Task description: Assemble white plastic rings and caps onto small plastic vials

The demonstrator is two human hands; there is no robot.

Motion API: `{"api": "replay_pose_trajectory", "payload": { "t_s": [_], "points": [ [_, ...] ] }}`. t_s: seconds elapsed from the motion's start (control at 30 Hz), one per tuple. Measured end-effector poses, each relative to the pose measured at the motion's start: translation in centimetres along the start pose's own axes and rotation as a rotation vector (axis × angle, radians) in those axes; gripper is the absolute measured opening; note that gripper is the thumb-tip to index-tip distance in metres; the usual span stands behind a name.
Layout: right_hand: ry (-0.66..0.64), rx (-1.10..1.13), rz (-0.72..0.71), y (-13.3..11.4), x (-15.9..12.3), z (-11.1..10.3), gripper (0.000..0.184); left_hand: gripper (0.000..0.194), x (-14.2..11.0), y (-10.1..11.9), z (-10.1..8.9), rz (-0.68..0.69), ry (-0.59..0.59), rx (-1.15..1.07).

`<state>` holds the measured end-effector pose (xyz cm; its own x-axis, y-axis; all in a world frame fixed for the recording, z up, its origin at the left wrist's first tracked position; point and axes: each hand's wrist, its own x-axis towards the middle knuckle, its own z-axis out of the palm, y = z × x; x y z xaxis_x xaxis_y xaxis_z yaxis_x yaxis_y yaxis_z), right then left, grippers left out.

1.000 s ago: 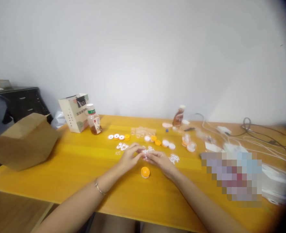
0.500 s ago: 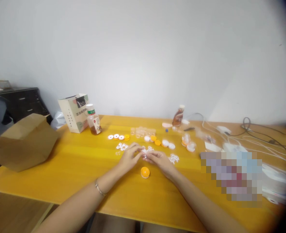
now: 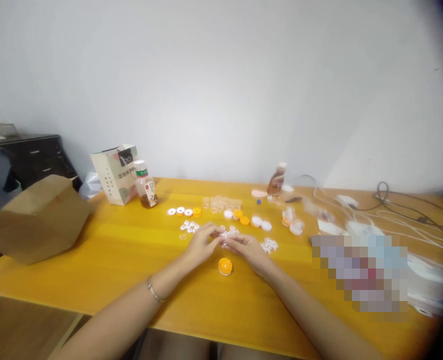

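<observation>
My left hand [image 3: 205, 244] and my right hand [image 3: 247, 250] meet over the middle of the table, fingertips pinched together on a small white plastic piece [image 3: 225, 241]. Its exact shape is too small and too covered to make out. Just behind the fingers lies a pile of similar white pieces [image 3: 232, 230], partly hidden. A second pile of white pieces [image 3: 269, 245] is right of my right hand. In front of both hands sits a round orange-and-white part [image 3: 225, 266]. Small white round parts [image 3: 189, 226] lie beyond my left hand.
White and orange discs [image 3: 180, 211] stand in a row, with more orange and white caps [image 3: 244, 220] to their right. Clear cups [image 3: 221, 203] are behind. Bottles [image 3: 146, 187], a paper bag [image 3: 112, 175], a brown bag [image 3: 37, 220] and cables [image 3: 405, 220] surround the work area.
Both hands stay in nearly the same place, with slight finger movement around the small white piece. The view has shifted very slightly.
</observation>
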<state>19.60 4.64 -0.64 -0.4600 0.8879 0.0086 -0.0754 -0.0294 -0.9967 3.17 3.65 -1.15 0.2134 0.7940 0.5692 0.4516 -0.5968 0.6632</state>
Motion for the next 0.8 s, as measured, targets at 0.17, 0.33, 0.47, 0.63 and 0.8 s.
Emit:
{"api": "replay_pose_trajectory", "payload": {
  "t_s": [0.17,0.33,0.47,0.63,0.8],
  "points": [
    [0.021,-0.009,-0.006,0.20,0.06,-0.08,0.031,0.013,0.10,-0.07,0.09,0.011,0.014,-0.071],
    [0.025,-0.034,-0.014,0.05,0.00,-0.03,0.029,0.012,0.18,-0.02,0.20,-0.034,0.018,-0.086],
    [0.037,-0.119,-0.024,-0.11,-0.07,0.12,0.028,0.012,0.20,-0.34,0.49,-0.101,0.003,-0.103],
    [0.053,-0.202,-0.050,-0.05,-0.08,0.27,0.028,0.010,0.13,-0.69,0.80,-0.131,-0.016,-0.105],
    [0.047,-0.231,-0.083,-0.15,-0.19,0.24,0.028,0.011,-0.05,-0.28,0.63,-0.086,-0.037,-0.062]
  ]
}}
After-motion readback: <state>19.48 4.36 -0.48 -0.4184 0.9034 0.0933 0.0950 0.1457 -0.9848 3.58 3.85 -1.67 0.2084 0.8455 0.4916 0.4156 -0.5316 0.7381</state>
